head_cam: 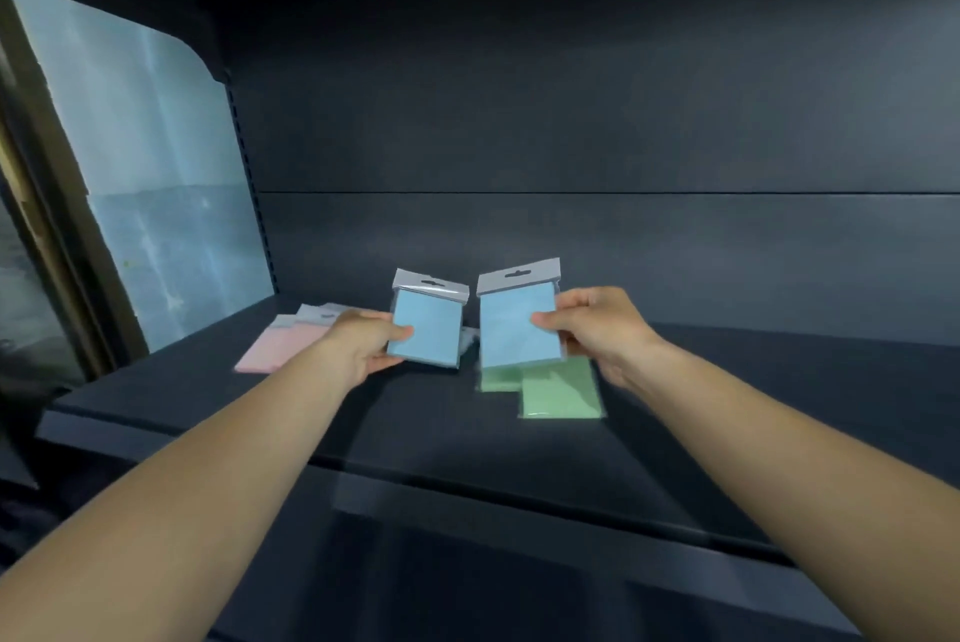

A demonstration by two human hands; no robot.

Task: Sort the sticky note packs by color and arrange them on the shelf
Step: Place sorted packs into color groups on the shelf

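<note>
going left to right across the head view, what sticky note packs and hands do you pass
pink packs lying on the shelf → left hand → blue pack it holds → second blue pack → right hand holding it. The green packs lie below the second blue pack and right hand, so their place is unclear.

Two hands are reaching in over the shelf [426,428], side by side above its middle. The left hand [363,345] is holding one pack [427,324] upright, and the right hand [597,329] is holding a second pack [519,319] upright just to the right of it, the two packs sitting close but apart. Two more packs [558,389] are lying flat on the shelf below the right hand's pack, overlapping each other. Further left, behind the left hand, another small group of packs [275,348] is lying flat. A panel [156,184] is standing at the shelf's left end.
</note>
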